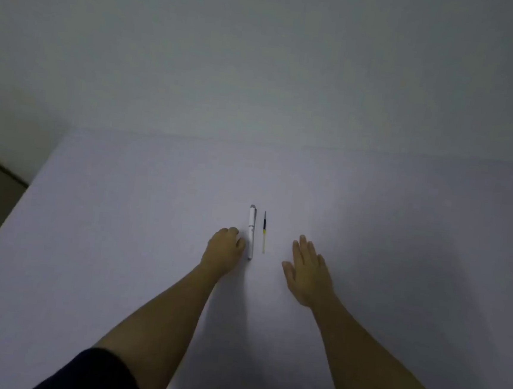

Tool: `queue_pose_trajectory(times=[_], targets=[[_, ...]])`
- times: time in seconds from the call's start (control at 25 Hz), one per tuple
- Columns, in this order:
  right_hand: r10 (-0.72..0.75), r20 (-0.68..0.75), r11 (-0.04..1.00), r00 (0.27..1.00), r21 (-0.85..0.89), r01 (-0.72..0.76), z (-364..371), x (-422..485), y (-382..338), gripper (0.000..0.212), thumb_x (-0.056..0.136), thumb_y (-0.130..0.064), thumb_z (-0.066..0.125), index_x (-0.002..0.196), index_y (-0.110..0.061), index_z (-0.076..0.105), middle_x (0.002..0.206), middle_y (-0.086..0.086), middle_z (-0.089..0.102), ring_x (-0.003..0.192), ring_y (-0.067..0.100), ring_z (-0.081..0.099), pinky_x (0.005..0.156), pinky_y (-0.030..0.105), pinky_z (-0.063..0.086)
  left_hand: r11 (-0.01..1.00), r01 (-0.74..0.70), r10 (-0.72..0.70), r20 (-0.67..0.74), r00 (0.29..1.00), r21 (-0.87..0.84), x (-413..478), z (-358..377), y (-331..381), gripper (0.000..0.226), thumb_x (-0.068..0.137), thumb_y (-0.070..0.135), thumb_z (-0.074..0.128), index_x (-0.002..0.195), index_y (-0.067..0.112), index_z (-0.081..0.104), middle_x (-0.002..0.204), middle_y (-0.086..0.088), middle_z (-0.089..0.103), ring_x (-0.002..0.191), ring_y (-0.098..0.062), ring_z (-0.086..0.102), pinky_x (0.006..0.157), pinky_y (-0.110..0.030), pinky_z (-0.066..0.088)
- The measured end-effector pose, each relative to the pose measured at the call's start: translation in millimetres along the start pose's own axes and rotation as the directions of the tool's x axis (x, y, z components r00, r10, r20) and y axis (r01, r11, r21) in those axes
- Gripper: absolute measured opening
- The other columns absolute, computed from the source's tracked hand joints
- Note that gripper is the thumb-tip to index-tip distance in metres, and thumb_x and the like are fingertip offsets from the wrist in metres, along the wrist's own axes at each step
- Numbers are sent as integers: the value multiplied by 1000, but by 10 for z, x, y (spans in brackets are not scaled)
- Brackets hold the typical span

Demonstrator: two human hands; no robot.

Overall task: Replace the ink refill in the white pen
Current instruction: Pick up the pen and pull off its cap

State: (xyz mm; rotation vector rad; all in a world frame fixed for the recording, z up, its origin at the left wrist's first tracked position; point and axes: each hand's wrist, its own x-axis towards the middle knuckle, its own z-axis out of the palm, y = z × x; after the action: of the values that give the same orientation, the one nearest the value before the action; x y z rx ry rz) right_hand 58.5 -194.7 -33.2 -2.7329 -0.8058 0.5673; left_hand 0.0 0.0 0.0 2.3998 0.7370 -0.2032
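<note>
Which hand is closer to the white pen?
Left. The left hand is curled right beside the white pen, at its left edge. The right hand lies open, apart, beyond the ink refill.

The pen [251, 231] lies on the table [120, 244] right beside the left hand [224, 250]; the refill [264, 232] lies between pen and right hand [309, 272]
</note>
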Motion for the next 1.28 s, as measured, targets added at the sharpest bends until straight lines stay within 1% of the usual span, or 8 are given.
queue_pose_trajectory(times=[0.16,0.6,0.72,0.84,0.96,1.04,1.16,1.28], targets=[[25,5,1000,1000,-18,-25,169,41,46,60,99,-40,24,147,-13,1,159,7,-5,147,23,-6,119,40,3,999,29,-31,-46,998,-44,176,95,150,30,95,21,45,93,-7,54,95,-27,61,89,-39,56,71,-39,43],[15,-74,1000,997,-2,-15,342,78,118,62,98,-40,28,147,-14,2,159,6,-3,147,22,-6,119,40,1,969,186,-203,-97,974,-162,388,206,245,22,91,16,48,91,-5,56,88,-24,64,80,-37,61,64,-39,46],[39,-96,977,995,212,-18,200,86,68,57,98,-35,32,147,-11,13,159,7,11,147,20,6,119,36,4,968,124,-152,-117,981,-216,297,28,191,17,89,18,53,79,5,51,73,-13,57,66,-28,53,53,-30,37],[200,-213,794,956,607,-31,-107,128,-60,39,96,-23,46,133,-9,46,137,14,51,122,22,50,101,16,36,960,9,-28,-62,998,-279,128,-174,142,15,89,21,53,83,7,53,75,-11,64,66,-29,57,56,-36,47],[269,-194,619,943,785,-15,-463,99,-230,30,94,-29,50,122,-19,57,107,0,67,85,4,64,66,-2,42,937,-134,158,49,986,-322,-128,-335,114,12,92,26,49,88,16,52,80,-10,69,69,-26,63,61,-39,51],[225,-154,520,962,854,15,-629,36,-327,28,91,-32,53,119,-25,58,95,-13,66,75,-4,66,67,6,49,922,-240,267,52,962,-303,-280,-382,134,10,93,27,46,90,21,53,77,-7,65,61,-18,54,55,-30,42],[205,-172,435,964,898,68,-743,-54,-438,15,89,-22,59,102,-19,66,86,-7,70,76,3,69,81,28,56,892,-432,425,-79,902,-134,-407,-338,204,22,94,25,47,111,20,61,76,-1,59,62,-12,47,57,-24,38],[235,-179,327,955,940,96,-802,-130,-526,8,88,-15,62,92,-15,68,83,-1,70,79,12,68,82,29,55,876,-483,468,-252,847,5,-495,-282,250,25,92,27,53,114,21,64,71,-2,62,60,-12,48,51,-28,38]])
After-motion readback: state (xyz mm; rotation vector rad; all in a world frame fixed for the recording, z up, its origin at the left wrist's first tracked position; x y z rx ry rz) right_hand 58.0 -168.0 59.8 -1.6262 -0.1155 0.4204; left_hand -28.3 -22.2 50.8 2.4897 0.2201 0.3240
